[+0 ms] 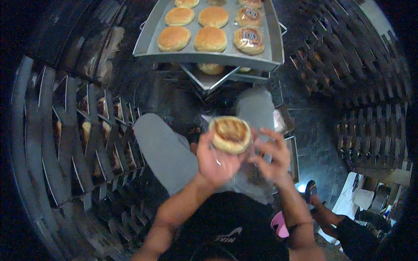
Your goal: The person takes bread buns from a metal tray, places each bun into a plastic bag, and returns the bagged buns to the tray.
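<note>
Nearside of the metal tray [209, 57], the left hand [213, 168] grips a browned bun [230, 135]; whether the right hand [275, 158] grips anything cannot be determined. Step appears to be wrapping; next move calls for steady support.

Black top [204, 217], pale printed logo [228, 236], grey trousers [161, 148], bare forearms [176, 206], bare hands [215, 167]

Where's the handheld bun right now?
Head view, just right of centre: the handheld bun sits in the left hand, with the right hand just to its right and the tray of buns beyond.
</note>
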The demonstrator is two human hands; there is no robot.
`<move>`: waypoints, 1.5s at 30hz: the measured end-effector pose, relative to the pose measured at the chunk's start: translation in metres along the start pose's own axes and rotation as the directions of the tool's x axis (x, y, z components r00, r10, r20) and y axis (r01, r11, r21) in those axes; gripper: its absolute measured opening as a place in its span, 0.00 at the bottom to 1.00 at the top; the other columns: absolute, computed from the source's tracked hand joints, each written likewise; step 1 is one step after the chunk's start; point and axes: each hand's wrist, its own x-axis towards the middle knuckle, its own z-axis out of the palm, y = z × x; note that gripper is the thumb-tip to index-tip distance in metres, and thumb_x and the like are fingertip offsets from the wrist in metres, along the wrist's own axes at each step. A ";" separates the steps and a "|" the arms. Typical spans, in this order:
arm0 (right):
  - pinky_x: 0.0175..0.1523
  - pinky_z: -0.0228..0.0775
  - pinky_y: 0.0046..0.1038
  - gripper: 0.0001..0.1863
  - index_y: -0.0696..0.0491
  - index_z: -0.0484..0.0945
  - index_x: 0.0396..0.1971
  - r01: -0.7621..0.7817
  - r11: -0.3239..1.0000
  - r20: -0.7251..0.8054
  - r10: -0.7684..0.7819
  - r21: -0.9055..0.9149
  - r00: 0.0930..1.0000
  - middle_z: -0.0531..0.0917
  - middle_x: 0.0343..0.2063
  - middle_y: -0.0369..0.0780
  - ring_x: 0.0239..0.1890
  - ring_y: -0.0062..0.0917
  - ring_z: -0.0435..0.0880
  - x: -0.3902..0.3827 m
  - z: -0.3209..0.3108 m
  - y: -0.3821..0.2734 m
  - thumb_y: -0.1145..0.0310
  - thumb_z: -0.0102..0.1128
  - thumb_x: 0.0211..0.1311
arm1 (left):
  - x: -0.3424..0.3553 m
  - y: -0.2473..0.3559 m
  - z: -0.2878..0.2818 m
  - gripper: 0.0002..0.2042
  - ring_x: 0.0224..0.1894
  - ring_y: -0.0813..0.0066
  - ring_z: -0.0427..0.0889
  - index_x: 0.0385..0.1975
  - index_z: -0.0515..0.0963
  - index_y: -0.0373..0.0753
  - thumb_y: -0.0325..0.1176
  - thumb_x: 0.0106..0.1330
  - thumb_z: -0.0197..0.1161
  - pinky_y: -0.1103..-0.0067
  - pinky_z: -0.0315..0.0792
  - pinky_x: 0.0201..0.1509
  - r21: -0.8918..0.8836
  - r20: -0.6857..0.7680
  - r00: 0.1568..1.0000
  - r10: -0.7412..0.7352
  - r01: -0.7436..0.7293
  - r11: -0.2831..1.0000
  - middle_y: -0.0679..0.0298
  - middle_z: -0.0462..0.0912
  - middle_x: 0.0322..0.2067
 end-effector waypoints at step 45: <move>0.62 0.71 0.44 0.29 0.57 0.74 0.57 0.433 0.675 -0.135 -0.617 -0.598 0.775 0.80 0.52 0.52 0.53 0.51 0.80 0.274 -0.047 0.033 0.74 0.69 0.51 | 0.079 0.040 -0.132 0.25 0.53 0.59 0.82 0.59 0.73 0.35 0.48 0.72 0.60 0.69 0.74 0.59 0.966 0.119 0.992 -0.048 -0.126 -0.224 0.51 0.82 0.51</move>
